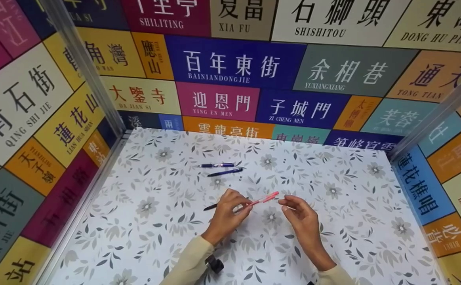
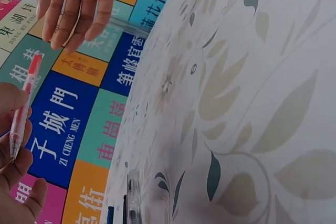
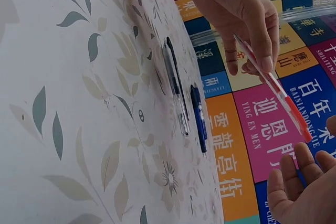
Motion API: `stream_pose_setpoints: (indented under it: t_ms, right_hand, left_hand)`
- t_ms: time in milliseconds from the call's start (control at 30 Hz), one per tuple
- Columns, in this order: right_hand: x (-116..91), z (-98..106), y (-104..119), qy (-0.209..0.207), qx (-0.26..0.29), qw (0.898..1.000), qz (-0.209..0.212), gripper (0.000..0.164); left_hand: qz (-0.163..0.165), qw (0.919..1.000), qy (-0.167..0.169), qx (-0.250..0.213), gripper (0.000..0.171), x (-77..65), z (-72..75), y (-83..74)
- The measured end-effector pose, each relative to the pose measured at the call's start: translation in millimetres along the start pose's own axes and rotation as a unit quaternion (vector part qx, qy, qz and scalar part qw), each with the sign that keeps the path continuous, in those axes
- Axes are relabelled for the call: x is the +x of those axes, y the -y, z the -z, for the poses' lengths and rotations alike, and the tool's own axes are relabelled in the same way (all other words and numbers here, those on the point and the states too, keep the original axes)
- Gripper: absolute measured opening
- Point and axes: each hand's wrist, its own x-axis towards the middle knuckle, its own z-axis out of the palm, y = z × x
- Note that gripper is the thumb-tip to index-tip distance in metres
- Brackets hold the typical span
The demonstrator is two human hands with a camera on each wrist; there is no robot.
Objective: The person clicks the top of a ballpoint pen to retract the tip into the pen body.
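Note:
My left hand point(image 1: 229, 213) pinches a clear-barrelled pen with a red end point(image 1: 265, 198) between thumb and fingers, held above the table. Its red end points toward my right hand point(image 1: 303, 221). That right hand hovers just beyond the pen, fingers relaxed and slightly bent, touching nothing. In the right wrist view, the red pen point(image 3: 286, 98) slants down from the left hand toward the right fingertips, with a small gap between. Partly hidden behind the left hand, a dark-tipped pen point(image 1: 210, 207) lies on the table.
Two blue pens, the farther one point(image 1: 216, 165) and the nearer one point(image 1: 225, 172), lie close together beyond the left hand. A white cloth with grey flowers point(image 1: 167, 229) covers the table. Panels with colourful street-name signs point(image 1: 234, 63) enclose the back and sides.

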Motion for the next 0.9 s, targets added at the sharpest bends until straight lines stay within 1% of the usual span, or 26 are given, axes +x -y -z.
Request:
stream_pose_setpoints:
  t_ms: [233,367,533,700,800,900]
  right_hand:
    - [0.2,-7.0,0.9,0.002,0.004,1.000,-0.016,0.034]
    - [0.3,-11.0,2.7,0.002,0.016,1.000,-0.019,0.034]
    - [0.7,-14.6,5.0,-0.005,0.025,0.999,-0.033,0.036]
    - [1.5,-17.5,6.5,-0.015,0.028,0.998,-0.048,0.039]
    - [2.1,-19.2,6.3,-0.021,0.032,0.998,-0.053,0.042]
    - [2.6,-21.1,5.4,-0.027,0.041,0.997,-0.057,0.049]
  left_hand:
    - [-0.007,0.9998,-0.009,-0.017,0.008,1.9,-6.6,-3.1]
    - [-0.010,0.9996,-0.012,-0.024,0.002,3.5,-10.2,-5.0]
    - [-0.003,0.9994,-0.015,-0.030,0.007,5.2,-13.4,-7.8]
    - [0.002,0.9992,-0.024,-0.033,0.003,6.3,-16.7,-10.0]
    - [0.002,0.9990,-0.032,-0.031,0.004,6.3,-18.8,-10.7]
    - [0.010,0.9988,-0.035,-0.034,0.005,5.6,-20.8,-11.3]
